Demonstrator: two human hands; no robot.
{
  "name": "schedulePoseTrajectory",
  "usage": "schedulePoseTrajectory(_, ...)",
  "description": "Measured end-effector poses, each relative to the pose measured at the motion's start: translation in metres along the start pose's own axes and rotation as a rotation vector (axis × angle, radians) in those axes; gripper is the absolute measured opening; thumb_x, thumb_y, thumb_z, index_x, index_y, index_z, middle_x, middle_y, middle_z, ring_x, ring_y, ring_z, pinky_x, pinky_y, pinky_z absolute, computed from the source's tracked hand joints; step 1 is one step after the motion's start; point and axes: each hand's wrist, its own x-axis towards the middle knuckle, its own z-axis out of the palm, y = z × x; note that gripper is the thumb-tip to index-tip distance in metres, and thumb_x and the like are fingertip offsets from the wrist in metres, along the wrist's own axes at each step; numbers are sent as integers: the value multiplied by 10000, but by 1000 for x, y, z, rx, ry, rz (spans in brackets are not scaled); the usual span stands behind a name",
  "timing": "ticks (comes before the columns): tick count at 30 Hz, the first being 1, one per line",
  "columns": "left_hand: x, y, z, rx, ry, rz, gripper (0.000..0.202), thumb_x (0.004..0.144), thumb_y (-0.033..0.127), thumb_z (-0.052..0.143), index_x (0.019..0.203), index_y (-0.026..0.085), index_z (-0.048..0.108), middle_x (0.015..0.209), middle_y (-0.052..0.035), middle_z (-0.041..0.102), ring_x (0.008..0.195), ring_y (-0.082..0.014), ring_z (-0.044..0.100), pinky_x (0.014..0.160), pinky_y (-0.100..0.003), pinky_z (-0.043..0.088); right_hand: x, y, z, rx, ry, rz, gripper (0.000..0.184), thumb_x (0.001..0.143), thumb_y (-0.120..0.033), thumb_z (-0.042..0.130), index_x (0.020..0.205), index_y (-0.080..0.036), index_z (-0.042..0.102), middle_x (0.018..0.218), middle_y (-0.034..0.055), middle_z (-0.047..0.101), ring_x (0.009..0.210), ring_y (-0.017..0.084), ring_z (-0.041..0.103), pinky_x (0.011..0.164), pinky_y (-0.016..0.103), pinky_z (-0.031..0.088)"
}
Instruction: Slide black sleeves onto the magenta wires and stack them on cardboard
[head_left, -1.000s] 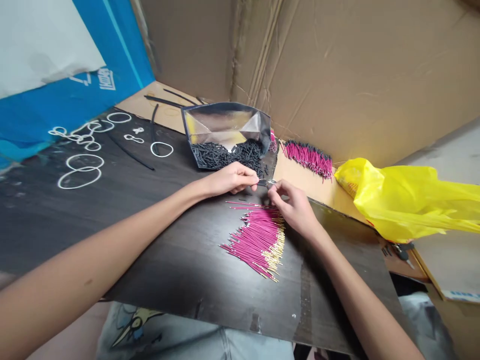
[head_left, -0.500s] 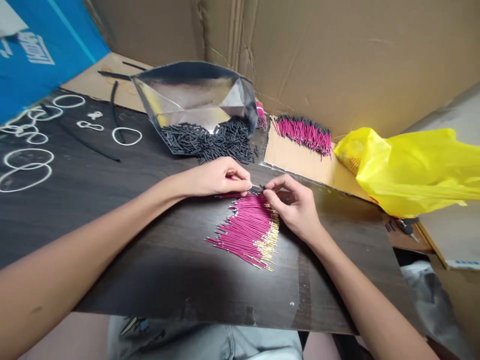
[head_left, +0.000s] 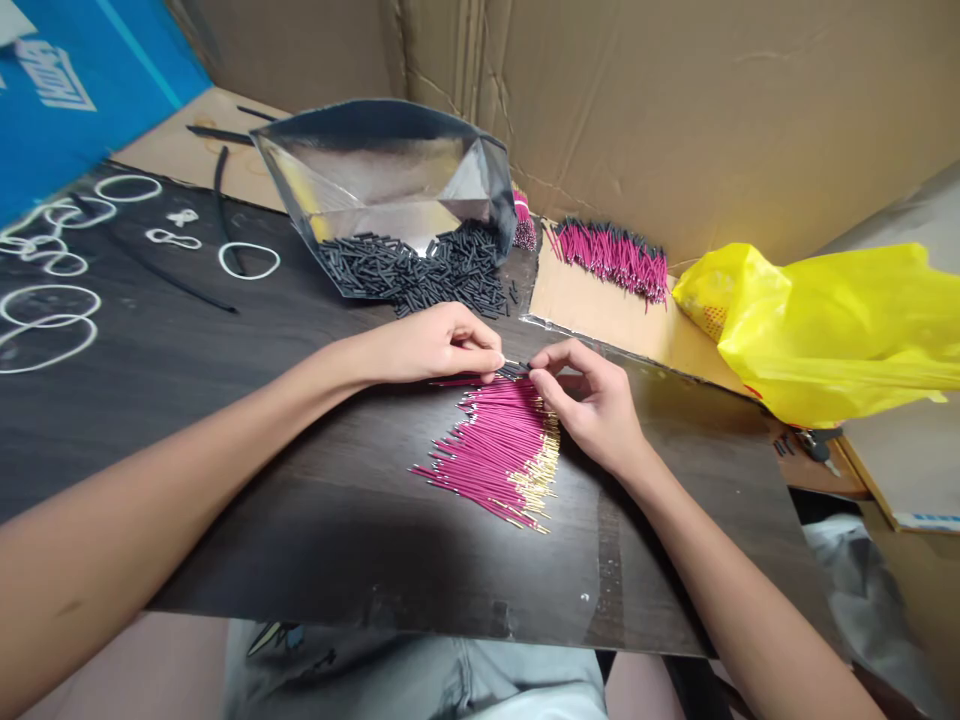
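Tubes (head_left: 515, 370), black, long axes left to right between my hands | my left hand (head_left: 439, 345): pinched on left ends | right hand (head_left: 594, 403): fingertips pinched at right ends

One open pouch (head_left: 375, 190) holds black tubes (head_left: 409, 272), too many to count. Left of the pouch: four black strips (head_left: 221, 134) and several white bands (head_left: 249, 277), overlapping beyond exact count. Right: one banded wire bundle (head_left: 523, 218), one wire row (head_left: 611, 258), one yellow bag (head_left: 832, 320). In front: two hands (head_left: 589, 400), one fan of pink wires (head_left: 491, 440), individually uncountable.
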Motion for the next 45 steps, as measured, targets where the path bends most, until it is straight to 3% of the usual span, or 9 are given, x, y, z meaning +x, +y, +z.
schedulePoseTrajectory(7, -1, 0, 0, 30, -28, -19, 311, 962, 317, 530, 724, 146, 635, 621, 30, 480, 586, -108, 391, 562, -250, 282, 0, -2, -2, -38, -3, -26, 81, 952, -250, 616, 956, -196, 676, 930, 22, 674, 778, 144, 627, 662, 268, 534)
schedulePoseTrajectory(19, -1, 2, 1, 47, -2, 20, 291, 937, 308, 558, 697, 161, 631, 602, 26, 506, 564, -110, 421, 563, -254, 295, 0, -1, -2, -16, -7, -10, 91, 964, -286, 632, 969, -212, 685, 931, 14, 680, 748, 131, 633, 658, 270, 530)
schedulePoseTrajectory(31, -1, 7, 10, 231, 67, 40, 270, 921, 273, 569, 683, 168, 643, 570, 50, 472, 555, -103, 399, 566, -261, 267, -1, -2, -5, -18, -14, -17, 121, 968, -326, 639, 946, -218, 690, 919, 17, 695, 781, 149, 648, 667, 287, 532)
schedulePoseTrajectory(36, -1, 10, 10, 184, 69, 63, 249, 912, 262, 580, 694, 170, 656, 579, 46, 506, 558, -102, 415, 575, -251, 289, -1, -2, -3, -1, -7, -27, 109, 958, -326, 655, 943, -224, 691, 919, 13, 690, 781, 146, 640, 675, 290, 532)
schedulePoseTrajectory(40, 0, 12, 9, 142, 29, 73, 272, 930, 290, 570, 704, 170, 665, 600, 35, 547, 578, -108, 458, 595, -242, 315, -1, 1, -4, 113, -7, 42, 142, 917, -367, 713, 926, -227, 692, 905, 15, 677, 783, 150, 628, 646, 280, 527)
schedulePoseTrajectory(45, -1, 9, 11, 142, 5, 60, 276, 943, 321, 575, 743, 172, 692, 614, 36, 551, 581, -108, 453, 585, -233, 311, 3, 2, -2, 405, -72, 205, 299, 799, -440, 834, 920, -211, 686, 797, -13, 637, 608, 100, 540, 519, 239, 463)
